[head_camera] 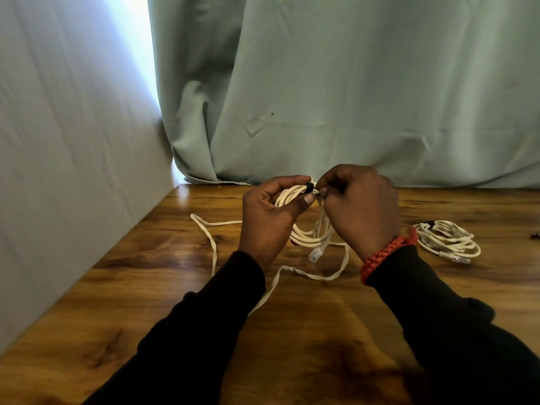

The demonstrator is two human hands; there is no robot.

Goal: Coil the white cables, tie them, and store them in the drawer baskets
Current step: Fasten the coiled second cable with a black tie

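Head view, left hand [270,217]: closed around a coiled white cable [295,197], held above the wooden table [175,287].
Right hand [361,206]: fingertips pinching a black tie [309,187] wrapped around the coil.
Loose cable [213,247]: trailing across the table.
Second coil [447,238]: resting on the table, right of the hands.

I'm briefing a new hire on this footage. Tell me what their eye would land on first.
The two hands at centre: the left hand holds a white cable coil above the wooden table while the right hand works a black tie around it. Next, the red braided bracelet on the right wrist, and a second cable bundle lying on the table to the right, with a pale curtain behind.
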